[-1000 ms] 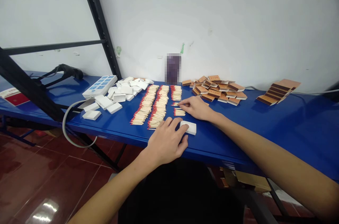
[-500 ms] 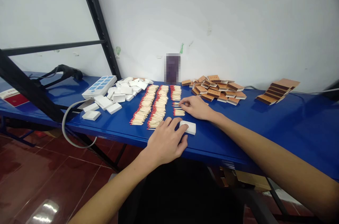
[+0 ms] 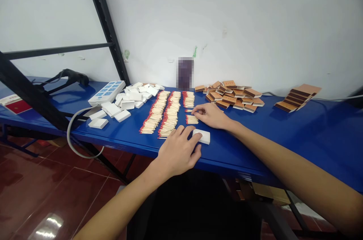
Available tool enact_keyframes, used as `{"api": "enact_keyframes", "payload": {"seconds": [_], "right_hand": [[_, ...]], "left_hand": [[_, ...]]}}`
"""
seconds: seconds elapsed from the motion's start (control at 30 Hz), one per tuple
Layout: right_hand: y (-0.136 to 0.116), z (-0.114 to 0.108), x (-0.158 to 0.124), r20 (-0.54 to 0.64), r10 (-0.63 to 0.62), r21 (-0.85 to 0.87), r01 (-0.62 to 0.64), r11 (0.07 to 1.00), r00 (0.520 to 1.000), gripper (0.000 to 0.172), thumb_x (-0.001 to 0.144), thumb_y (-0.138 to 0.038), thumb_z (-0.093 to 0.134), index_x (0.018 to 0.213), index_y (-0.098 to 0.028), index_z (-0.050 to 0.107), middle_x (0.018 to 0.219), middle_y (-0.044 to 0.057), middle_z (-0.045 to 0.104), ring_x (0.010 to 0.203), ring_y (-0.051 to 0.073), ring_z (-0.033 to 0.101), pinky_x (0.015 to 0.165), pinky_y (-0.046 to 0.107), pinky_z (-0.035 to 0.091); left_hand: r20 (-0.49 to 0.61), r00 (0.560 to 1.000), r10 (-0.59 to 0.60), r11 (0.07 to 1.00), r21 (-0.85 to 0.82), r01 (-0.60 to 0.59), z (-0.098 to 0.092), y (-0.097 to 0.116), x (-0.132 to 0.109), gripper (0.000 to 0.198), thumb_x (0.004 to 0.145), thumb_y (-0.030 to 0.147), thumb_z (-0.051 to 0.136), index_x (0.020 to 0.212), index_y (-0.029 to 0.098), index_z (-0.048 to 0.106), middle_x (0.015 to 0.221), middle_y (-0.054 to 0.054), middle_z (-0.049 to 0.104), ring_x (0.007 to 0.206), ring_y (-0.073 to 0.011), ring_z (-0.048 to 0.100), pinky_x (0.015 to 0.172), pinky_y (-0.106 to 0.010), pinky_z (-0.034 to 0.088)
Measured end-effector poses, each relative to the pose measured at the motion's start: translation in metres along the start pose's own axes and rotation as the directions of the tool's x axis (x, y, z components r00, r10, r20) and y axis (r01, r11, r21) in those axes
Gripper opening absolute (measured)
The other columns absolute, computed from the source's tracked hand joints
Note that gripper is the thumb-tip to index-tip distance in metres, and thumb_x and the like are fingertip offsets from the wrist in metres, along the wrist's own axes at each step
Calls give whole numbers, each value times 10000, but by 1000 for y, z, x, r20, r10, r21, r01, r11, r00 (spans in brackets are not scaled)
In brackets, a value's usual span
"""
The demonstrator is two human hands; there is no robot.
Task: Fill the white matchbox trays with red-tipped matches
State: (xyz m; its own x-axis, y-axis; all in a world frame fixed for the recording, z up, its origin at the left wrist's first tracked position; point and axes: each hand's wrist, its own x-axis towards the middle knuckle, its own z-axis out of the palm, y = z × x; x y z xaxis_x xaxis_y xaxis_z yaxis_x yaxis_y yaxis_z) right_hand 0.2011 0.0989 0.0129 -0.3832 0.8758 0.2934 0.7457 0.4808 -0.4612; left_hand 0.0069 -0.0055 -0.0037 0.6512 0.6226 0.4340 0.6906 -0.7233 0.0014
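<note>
My left hand (image 3: 179, 152) rests at the table's front edge, its fingers bent over the left end of a white matchbox tray (image 3: 205, 138) and holding it against the table. The inside of that tray is partly hidden by the fingers. Just beyond it, my right hand (image 3: 212, 115) is low over the table with thumb and forefinger pinched at the ends of a few loose matches (image 3: 188, 111). A small group of red-tipped matches (image 3: 192, 120) lies just in front of those fingertips. Another group of matches (image 3: 188, 99) lies farther back.
Two long rows of matches (image 3: 155, 113) run across the blue table (image 3: 283, 141). White trays (image 3: 127, 104) are heaped at left beside a blue-and-white power strip (image 3: 107, 92). Brown matchbox sleeves (image 3: 229, 98) are piled back right, with more sleeves (image 3: 297, 98) farther right. A black frame post (image 3: 104, 13) stands left.
Some of the loose matches at my right fingertips no longer show, leaving a wider gap above the small front group. Both hands and the tray have stayed almost where they were.
</note>
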Motion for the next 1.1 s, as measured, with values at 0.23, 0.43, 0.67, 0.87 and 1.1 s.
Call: {"api": "enact_keyframes", "payload": {"seconds": [0.23,0.43,0.67,0.87,1.1], "right_hand": [[-2,0,2,-19,25,-37,-25,999,1000,324,820,-220,486,989,-141,752,520,-28,512,511,126,443,601,261,342],[0,1,2,-19,21,-60,-22,998,1000,316,825,-232,492,968,-145,761,534,-19,529,525,128,443,606,260,340],[-1,0,2,-1,26,-62,-27,998,1000,329,826,-220,489,991,-135,761,528,-25,515,519,123,452,606,252,342],[-1,0,2,10,38,-56,-37,998,999,332,823,-217,488,998,-133,758,539,-20,533,524,127,461,613,256,349],[0,2,3,12,44,-52,-43,998,999,311,809,-217,509,998,-135,742,536,-29,529,521,124,453,603,253,344]], "left_hand": [[3,1000,-2,1000,6,2,-1,1,1,279,963,289,429,1177,183,574,1251,-109,566,1069,-279,509,903,-448,490],[9,1000,-7,1000,8,6,-1,1,1,283,965,291,427,1182,184,574,1249,-104,567,1062,-276,507,912,-446,486],[13,1000,-8,1000,10,7,0,1,1,289,970,302,416,1180,184,577,1251,-100,563,1060,-276,504,912,-445,487],[14,1000,-5,1000,18,5,0,1,1,292,969,300,418,1187,186,574,1259,-95,559,1062,-276,506,916,-442,485],[11,1000,-5,1000,10,5,0,0,1,291,965,296,424,1191,185,570,1255,-98,559,1063,-274,505,917,-444,485]]}}
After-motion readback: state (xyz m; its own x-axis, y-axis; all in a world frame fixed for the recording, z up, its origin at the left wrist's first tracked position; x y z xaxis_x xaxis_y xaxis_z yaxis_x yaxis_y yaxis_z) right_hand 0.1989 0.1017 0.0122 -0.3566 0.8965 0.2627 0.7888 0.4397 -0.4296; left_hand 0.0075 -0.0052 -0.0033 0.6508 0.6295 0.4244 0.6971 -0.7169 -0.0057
